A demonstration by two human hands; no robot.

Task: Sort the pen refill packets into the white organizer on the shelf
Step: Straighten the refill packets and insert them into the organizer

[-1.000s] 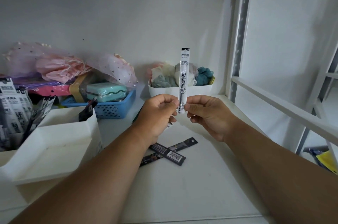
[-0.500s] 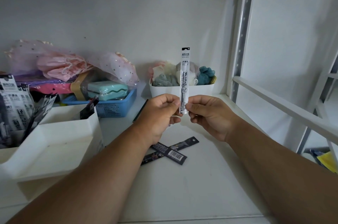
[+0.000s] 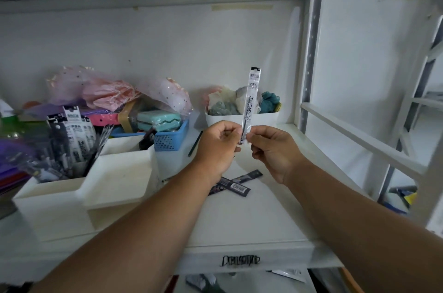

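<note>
Both hands, left hand [image 3: 219, 143] and right hand [image 3: 271, 149], pinched the lower end of one refill packet [image 3: 251, 103], held upright above the shelf [image 3: 251, 216] middle as half a second before. Nothing was sorted meanwhile; the white organizer [image 3: 115, 180] waited near the left edge.

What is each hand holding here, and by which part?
Both the left hand and the right hand pinch one white refill packet at its bottom end; the packet stands upright above them.
</note>
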